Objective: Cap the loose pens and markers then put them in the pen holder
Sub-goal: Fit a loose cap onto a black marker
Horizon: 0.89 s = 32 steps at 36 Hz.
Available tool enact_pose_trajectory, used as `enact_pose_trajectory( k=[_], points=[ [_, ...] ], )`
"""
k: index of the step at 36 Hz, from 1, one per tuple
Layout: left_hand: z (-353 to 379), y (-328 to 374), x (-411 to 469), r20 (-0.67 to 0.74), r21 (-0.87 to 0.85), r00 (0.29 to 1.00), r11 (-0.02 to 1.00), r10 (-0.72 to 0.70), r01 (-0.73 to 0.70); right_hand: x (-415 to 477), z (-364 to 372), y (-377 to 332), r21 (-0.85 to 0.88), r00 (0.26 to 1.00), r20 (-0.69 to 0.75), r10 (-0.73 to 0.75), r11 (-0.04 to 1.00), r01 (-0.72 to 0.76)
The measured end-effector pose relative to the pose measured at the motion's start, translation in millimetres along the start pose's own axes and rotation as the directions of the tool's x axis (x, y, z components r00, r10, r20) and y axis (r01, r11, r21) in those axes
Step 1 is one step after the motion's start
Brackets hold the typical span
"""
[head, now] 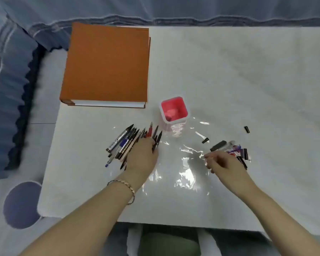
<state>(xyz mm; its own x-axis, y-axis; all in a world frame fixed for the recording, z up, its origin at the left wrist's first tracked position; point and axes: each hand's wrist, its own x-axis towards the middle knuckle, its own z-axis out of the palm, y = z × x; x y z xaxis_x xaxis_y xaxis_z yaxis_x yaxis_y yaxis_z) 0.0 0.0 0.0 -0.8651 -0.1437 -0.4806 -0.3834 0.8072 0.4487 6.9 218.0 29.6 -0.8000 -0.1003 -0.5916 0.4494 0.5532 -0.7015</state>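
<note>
A pile of uncapped pens and markers point(122, 145) lies fanned out on the white table, left of centre. My left hand point(142, 156) lies over the right part of the pile with its fingers curled down around some pens, whose tips stick out beyond my knuckles. The pink square pen holder point(185, 108) stands upright just behind them, with nothing in it. A heap of loose caps point(229, 147) lies to the right. My right hand point(224, 163) hovers at that heap's near left side, fingers loosely curled, with nothing visible in them.
Two stray black caps point(205, 140) point(246, 129) lie apart from the heap. An orange binder point(107, 65) lies flat at the back left. Crinkled clear film point(188, 180) covers the table point(248, 74) between my hands. Blue fabric surrounds the table.
</note>
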Motion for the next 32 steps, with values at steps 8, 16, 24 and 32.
enact_pose_trajectory(
  k=[8,16,24,32],
  points=[
    [54.6,-17.4,40.0,-0.104,0.437,0.978,0.892,0.181,-0.119,50.2,6.7,46.9,-0.124,0.987,-0.02,-0.161,0.98,0.157],
    [58.1,-13.4,41.2,-0.142,0.516,0.942,0.835,0.303,-0.191,78.7,-7.3,59.9,-0.357,0.945,-0.05,-0.323,0.889,0.285],
    [51.4,-11.1,34.3,-0.275,-0.247,0.937,0.926,0.215,-0.285,106.1,-8.4,70.1,-0.739,0.771,0.052,-0.635,0.494,0.458],
    [41.9,7.4,11.2,-0.171,-0.724,0.955,0.626,0.244,-0.29,118.8,5.7,80.3,-0.821,0.841,0.034,-0.54,0.464,0.332]
  ],
)
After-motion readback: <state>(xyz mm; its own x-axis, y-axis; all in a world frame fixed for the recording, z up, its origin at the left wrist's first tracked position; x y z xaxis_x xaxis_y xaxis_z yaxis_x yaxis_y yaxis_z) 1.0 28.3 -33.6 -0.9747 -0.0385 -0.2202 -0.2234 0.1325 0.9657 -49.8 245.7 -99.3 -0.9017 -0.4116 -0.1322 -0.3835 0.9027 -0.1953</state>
